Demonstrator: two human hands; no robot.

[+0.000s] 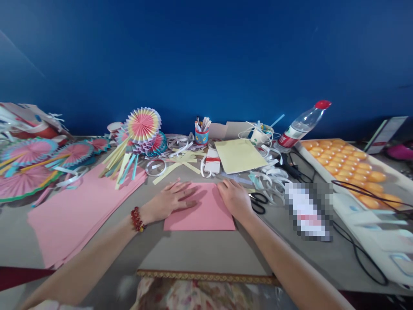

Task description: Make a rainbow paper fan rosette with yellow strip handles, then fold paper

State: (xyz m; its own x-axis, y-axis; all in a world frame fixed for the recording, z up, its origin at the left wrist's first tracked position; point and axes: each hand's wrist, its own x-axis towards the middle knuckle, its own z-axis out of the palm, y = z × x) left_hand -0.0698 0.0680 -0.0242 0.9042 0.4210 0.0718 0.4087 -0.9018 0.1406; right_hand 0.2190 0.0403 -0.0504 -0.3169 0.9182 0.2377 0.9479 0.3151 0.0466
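Observation:
A pink paper sheet (206,211) lies on the grey table (200,249) right in front of me. My left hand (169,200), with a red bead bracelet on the wrist, lies flat on the sheet's left part with fingers stretched out. My right hand (235,198) presses on the sheet's upper right corner, fingers curled down against the paper. Neither hand lifts the paper.
A stack of pink sheets (77,215) lies at left, with folded paper fans (143,125) and paper strips behind. Black scissors (258,202), a yellow sheet (238,155), a pen cup (201,133), a plastic bottle (301,125) and a tray of orange balls (348,165) are to the right.

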